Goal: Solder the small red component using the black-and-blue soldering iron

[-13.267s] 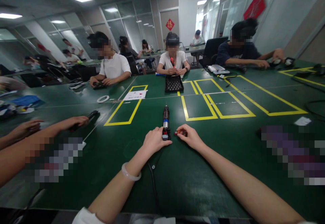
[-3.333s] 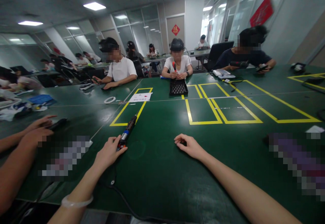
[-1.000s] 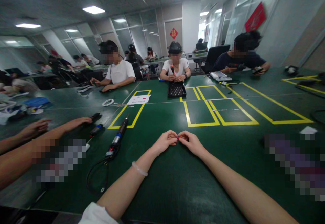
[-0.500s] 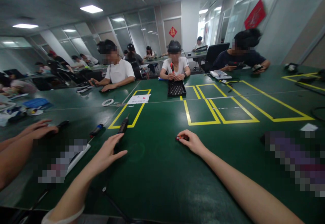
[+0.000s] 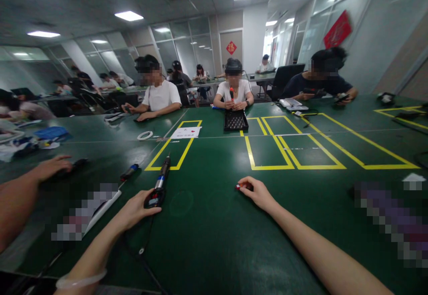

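Observation:
My left hand has its thumb and fingers around the rear end of a black electric screwdriver with a silver and blue band. The tool lies on the green table, its thin bit pointing away from me, and a black cord runs back from it towards me. My right hand, resting low over the table to the right, pinches a small red piece between thumb and fingertips. Most of that piece is hidden by the fingers, so its kind is unclear.
Yellow tape outlines mark the green table. Left of me are another person's hand and a second screwdriver. Opposite, a person holds a red-handled tool over a black tray. A paper sheet and tape roll lie further off.
My left hand has gone from resting open over the electric screwdriver to gripping its rear end, so more of the tool shows. My right hand still pinches the red piece. The view has shifted slightly.

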Motion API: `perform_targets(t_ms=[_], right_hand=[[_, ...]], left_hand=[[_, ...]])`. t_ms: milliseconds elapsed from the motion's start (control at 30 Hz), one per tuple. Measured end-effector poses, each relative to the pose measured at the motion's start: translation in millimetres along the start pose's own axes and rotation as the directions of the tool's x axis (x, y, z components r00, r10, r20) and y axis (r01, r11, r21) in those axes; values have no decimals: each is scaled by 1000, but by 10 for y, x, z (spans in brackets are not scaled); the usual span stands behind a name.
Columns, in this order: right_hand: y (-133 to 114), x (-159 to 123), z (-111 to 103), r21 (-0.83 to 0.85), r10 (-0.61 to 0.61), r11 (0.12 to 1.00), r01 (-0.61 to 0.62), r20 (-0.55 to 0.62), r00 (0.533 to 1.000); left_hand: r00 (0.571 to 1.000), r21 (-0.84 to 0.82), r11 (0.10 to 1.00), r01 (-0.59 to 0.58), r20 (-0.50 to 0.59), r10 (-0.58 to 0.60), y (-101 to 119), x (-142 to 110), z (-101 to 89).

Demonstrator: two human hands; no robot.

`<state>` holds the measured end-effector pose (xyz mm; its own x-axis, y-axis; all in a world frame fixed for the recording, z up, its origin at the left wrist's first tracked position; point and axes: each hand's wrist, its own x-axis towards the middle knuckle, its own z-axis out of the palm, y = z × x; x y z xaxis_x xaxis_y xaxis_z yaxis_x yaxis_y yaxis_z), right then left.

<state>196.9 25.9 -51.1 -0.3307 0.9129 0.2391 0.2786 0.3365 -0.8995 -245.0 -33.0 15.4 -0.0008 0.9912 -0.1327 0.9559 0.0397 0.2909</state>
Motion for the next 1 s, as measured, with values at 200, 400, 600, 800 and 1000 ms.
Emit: perform_targets(t_ms=[200, 400, 600, 800, 1000], right_hand=[[12, 1, -3, -30, -38, 999, 37, -9, 999], [18, 7, -5, -22, -33, 999, 32, -15, 999], [44, 16, 14, -2, -29, 1000, 29, -34, 999], [-8, 14, 3, -26, -60, 998, 59, -68, 996], [-21, 15, 19, -143, -100, 986, 89, -74, 992]], left_hand=[[1000, 47, 999, -13, -26, 14, 382, 106, 87], [997, 83, 993, -79, -4, 79, 1011, 319, 274], [986, 118, 978, -170, 19, 169, 1749, 459, 482], [955, 117, 948, -297, 55, 292, 2247, 464, 603], [937, 97, 933, -345, 83, 338, 2431, 421, 678]])
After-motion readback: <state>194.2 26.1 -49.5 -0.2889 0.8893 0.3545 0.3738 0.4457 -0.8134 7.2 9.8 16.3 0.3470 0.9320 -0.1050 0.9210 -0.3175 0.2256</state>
